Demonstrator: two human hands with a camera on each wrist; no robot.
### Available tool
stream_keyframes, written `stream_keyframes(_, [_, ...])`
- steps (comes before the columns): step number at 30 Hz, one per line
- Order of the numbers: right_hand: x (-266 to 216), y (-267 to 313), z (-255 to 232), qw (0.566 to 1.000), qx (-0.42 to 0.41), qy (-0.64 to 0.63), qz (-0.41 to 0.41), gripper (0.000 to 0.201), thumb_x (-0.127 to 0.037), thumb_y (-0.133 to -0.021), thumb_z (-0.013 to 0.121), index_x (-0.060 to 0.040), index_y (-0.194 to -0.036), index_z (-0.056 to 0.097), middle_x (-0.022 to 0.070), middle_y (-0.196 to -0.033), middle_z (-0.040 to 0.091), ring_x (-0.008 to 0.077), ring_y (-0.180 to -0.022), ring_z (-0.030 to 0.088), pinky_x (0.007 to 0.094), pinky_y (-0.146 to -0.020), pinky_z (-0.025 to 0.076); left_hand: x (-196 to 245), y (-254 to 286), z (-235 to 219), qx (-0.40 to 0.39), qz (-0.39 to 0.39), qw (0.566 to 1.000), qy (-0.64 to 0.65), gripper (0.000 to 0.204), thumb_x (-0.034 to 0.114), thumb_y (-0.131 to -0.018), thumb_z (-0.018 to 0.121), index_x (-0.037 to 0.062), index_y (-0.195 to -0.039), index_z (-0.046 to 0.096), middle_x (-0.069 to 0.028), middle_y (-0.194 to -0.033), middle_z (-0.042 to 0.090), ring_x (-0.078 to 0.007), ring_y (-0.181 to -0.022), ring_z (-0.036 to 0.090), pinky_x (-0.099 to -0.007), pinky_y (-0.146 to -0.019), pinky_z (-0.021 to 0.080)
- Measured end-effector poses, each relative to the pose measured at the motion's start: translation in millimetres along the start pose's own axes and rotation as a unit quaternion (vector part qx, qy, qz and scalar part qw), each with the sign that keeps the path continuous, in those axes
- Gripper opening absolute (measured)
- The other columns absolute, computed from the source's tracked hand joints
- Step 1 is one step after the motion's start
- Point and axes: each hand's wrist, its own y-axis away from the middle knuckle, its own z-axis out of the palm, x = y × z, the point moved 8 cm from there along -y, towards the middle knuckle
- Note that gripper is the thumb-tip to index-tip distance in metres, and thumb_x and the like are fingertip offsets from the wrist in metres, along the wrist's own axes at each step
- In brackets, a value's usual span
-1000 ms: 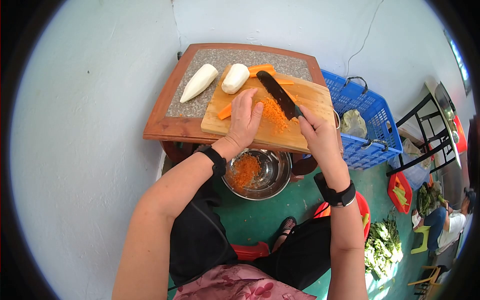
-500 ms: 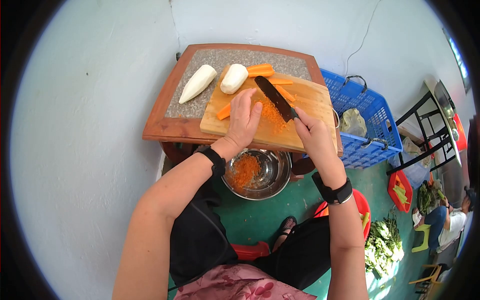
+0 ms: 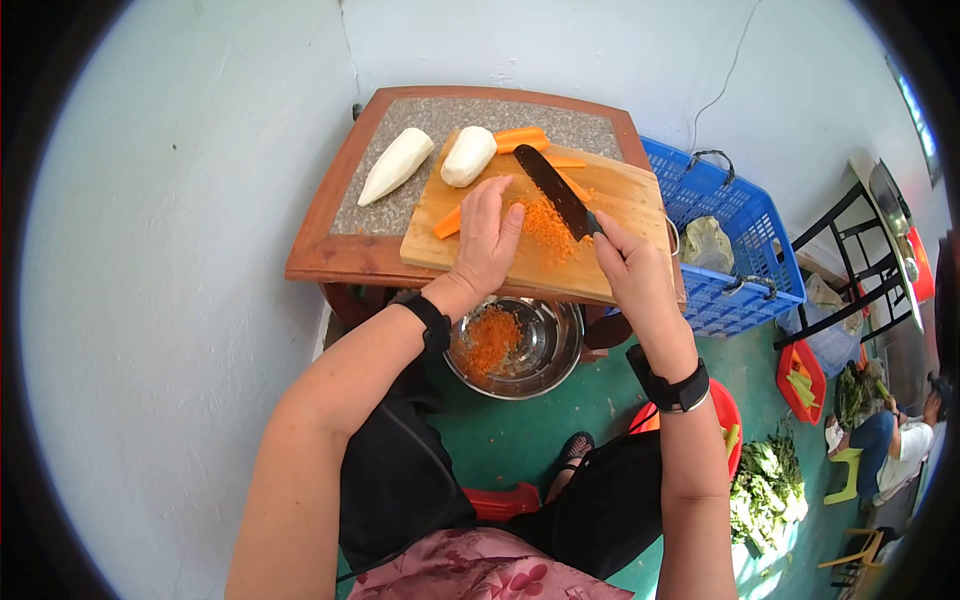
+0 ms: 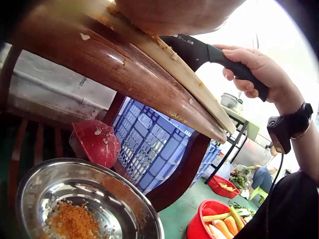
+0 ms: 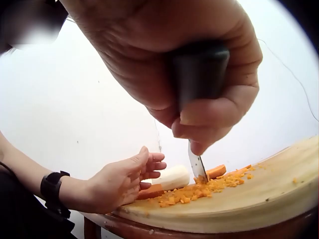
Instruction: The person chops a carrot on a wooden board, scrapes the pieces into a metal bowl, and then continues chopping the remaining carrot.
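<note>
Head view. The right hand (image 3: 635,275) is wrapped around the dark handle of a broad, black-bladed kitchen knife (image 3: 555,190), whose blade crosses a heap of finely chopped orange carrot (image 3: 548,228) on a pale wooden cutting board (image 3: 625,210). The left hand (image 3: 487,235), relaxed and grasping nothing, lies beside the heap, partly covering an orange carrot stick (image 3: 448,222); whether they touch cannot be told. A stubby peeled white root (image 3: 468,157) stands before thicker carrot lengths (image 3: 522,139), masking their ends. The brown wooden table with a speckled top (image 3: 350,220) overlaps the round steel bowl (image 3: 550,350) below; the right forearm crosses a red plastic bucket (image 3: 728,420).

Left wrist view. The left hand is a blurred mass cut off above, fingers out of sight. The board, nearly edge-on, conceals the heap and most of the blade. A blue plastic crate (image 4: 144,139) stands behind the table leg; the lower border crops the bowl.

Right wrist view. The right hand's knuckles obscure most of the knife; only a narrow strip of blade shows, ending in the heap.
</note>
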Motion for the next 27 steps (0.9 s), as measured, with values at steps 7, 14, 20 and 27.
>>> stream_keyframes(7, [-1.1,0.8,-7.4,0.999,-0.001,0.025,0.027,0.031,-0.016,-0.092,0.057,0.0001,-0.118,0.062,0.0305,-0.086,0.062,0.0408,-0.085,0.066,0.0400,-0.072,0.051,1.5,-0.3,-0.2,0.017,0.012,1.000,0.005,0.047,0.035,-0.101,0.041,-0.0022,-0.129,0.044,-0.0215,-0.127,0.048,-0.0366,-0.120,0.042,-0.0444,-0.105,0.030])
stream_keyframes(14, [1.5,-1.7,-4.7,0.999,0.011,0.031,-0.018,0.031,-0.016,-0.092,0.057,-0.0002,-0.118,0.062,0.0296,-0.084,0.063,0.0404,-0.080,0.066,0.0401,-0.069,0.051,1.3,-0.3,0.0,0.011,0.009,1.000,0.003,0.047,0.034,-0.102,0.041,-0.0023,-0.130,0.044,-0.0211,-0.128,0.048,-0.0355,-0.120,0.042,-0.0431,-0.105,0.030])
stream_keyframes(20, [-0.3,1.2,-7.1,0.998,0.030,0.044,-0.016,0.032,-0.016,-0.092,0.058,-0.0001,-0.119,0.062,0.0297,-0.083,0.062,0.0393,-0.078,0.066,0.0393,-0.068,0.050,2.0,-0.2,-0.8,0.019,0.012,1.000,0.011,0.046,0.035,-0.101,0.042,-0.0018,-0.128,0.045,-0.0213,-0.125,0.049,-0.0363,-0.118,0.043,-0.0439,-0.104,0.031])
stream_keyframes(27, [-15.5,8.5,-18.9,0.998,0.019,0.054,0.013,0.031,-0.015,-0.092,0.057,0.0000,-0.119,0.062,0.0295,-0.084,0.063,0.0384,-0.080,0.067,0.0377,-0.070,0.050,-3.6,-0.1,-0.6,0.022,-0.013,0.999,0.039,0.043,0.031,-0.101,0.043,-0.0014,-0.129,0.045,-0.0203,-0.125,0.049,-0.0344,-0.119,0.044,-0.0422,-0.104,0.031])
